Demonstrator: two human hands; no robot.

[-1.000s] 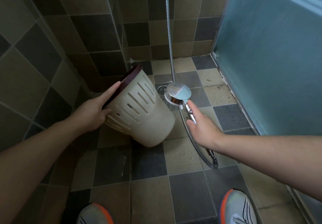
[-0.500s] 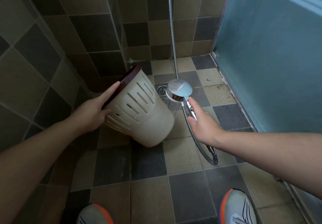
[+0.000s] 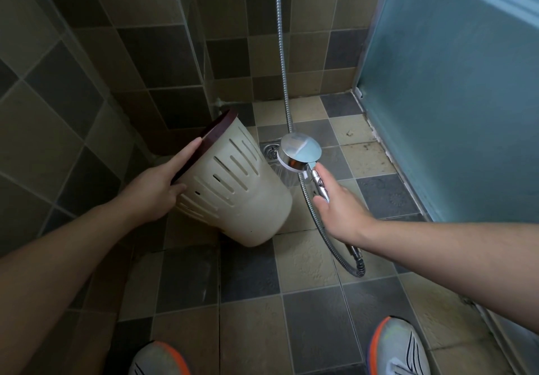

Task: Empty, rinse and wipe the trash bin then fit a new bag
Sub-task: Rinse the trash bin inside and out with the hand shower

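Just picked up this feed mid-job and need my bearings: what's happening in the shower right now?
A person is rinsing a trash bin in a tiled shower stall. The left hand holds the cream, slotted bin by its dark rim, tipped sideways above the floor with no bag visible on it. The right hand grips the handle of a chrome shower head, which sprays water down beside the bin's base, near the floor drain. Wiping and fitting a new bag are not yet done.

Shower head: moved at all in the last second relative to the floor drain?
Yes, slightly. The shower head has drifted right and a little away from the person, uncovering more of the floor drain. The right hand grips its handle.
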